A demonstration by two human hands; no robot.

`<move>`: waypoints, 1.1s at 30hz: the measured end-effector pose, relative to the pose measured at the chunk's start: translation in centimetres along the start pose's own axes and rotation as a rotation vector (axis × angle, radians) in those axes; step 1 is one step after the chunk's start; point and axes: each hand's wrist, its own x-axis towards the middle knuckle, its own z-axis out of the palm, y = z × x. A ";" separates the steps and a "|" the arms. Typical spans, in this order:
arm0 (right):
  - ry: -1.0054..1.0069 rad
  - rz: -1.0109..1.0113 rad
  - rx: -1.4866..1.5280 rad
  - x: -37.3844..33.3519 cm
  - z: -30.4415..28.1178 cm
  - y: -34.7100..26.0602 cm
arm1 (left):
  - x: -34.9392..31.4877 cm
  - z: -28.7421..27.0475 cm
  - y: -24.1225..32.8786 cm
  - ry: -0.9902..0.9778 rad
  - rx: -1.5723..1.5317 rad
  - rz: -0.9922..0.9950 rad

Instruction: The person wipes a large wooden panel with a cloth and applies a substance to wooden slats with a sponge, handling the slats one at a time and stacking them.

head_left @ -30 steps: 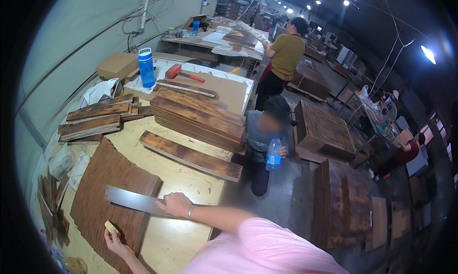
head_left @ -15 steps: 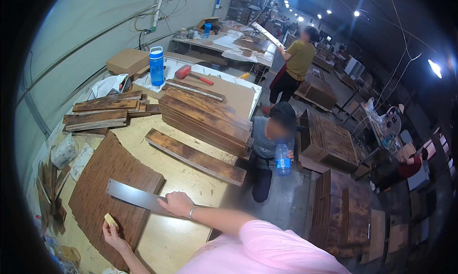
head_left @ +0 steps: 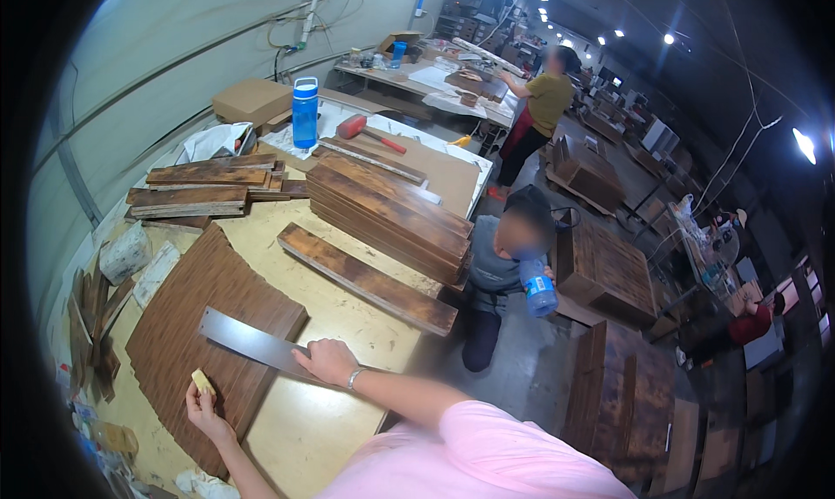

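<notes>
My left hand point(head_left: 209, 415) pinches a small pale-yellow block point(head_left: 202, 381) between thumb and fingers, just above a brown stack of wooden boards point(head_left: 187, 342) with ragged, stepped ends. My right hand point(head_left: 329, 361) grips the near end of a long, flat metal strip point(head_left: 248, 341). That strip lies across the top of the stack, its far end pointing left, and it reaches past the stack's right edge. The strip's lower end and some right-hand fingers are hidden.
A single plank point(head_left: 365, 277) lies beyond the stack, with piled planks point(head_left: 391, 208) behind it. A blue bottle point(head_left: 305, 116) and a red mallet point(head_left: 352, 127) stand farther back. One person crouches at the table's right, holding a plastic bottle point(head_left: 538, 292); another stands beyond.
The view has shifted slightly, so the table appears farther right. Both my hands keep their hold. The crouching person's bottle has tilted, and the standing person's long white-edged piece is lower over the far table.
</notes>
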 end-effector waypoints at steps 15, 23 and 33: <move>-0.002 0.004 -0.019 0.1 0.2 -0.1 | 0.2 -0.3 -0.5 -0.018 -0.020 0.014; -0.015 0.006 -0.012 0.2 -0.1 -0.2 | 0.0 0.1 -0.3 -0.005 -0.024 0.018; -0.026 0.015 -0.010 0.1 -0.2 -0.2 | -0.1 0.1 -0.4 -0.025 -0.011 0.014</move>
